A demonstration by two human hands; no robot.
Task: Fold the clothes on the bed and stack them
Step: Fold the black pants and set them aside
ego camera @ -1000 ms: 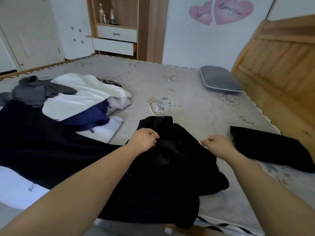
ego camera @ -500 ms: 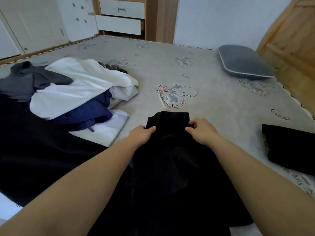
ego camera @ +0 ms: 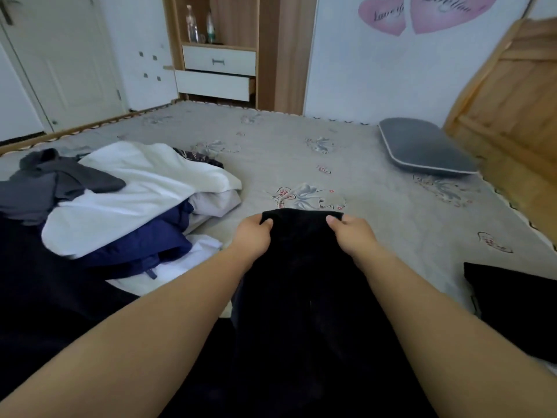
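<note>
Both hands grip the far edge of a black garment (ego camera: 301, 285): the left hand (ego camera: 251, 236) pinches its left corner with fingers curled over the hem, and the right hand (ego camera: 351, 235) pinches the right corner, thumb on top. The garment lies on the grey patterned bedspread (ego camera: 301, 164) straight ahead, running from the held edge back between the forearms and out of view at the bottom of the frame.

It reads as soft, limp cloth, fairly thick and matte, with no stiffness of its own; it would likely sag wherever it is unsupported and bunch if dragged across the cover. It looks light enough for a two-corner hold. Gripping the two corners of one edge seems the right purchase, since that keeps the edge taut and straight for a fold. The fabric is so dark that seams and creases are hard to make out, so I cannot tell what kind of garment it is.

To the left sits the unfolded pile (ego camera: 120, 206): a white garment on top, a dark grey one at its far left, navy cloth beneath. At the right edge lies a folded black item (ego camera: 512, 300), probably the start of the stack. A grey pillow (ego camera: 422, 146) rests near the wooden headboard (ego camera: 512, 101).
</note>
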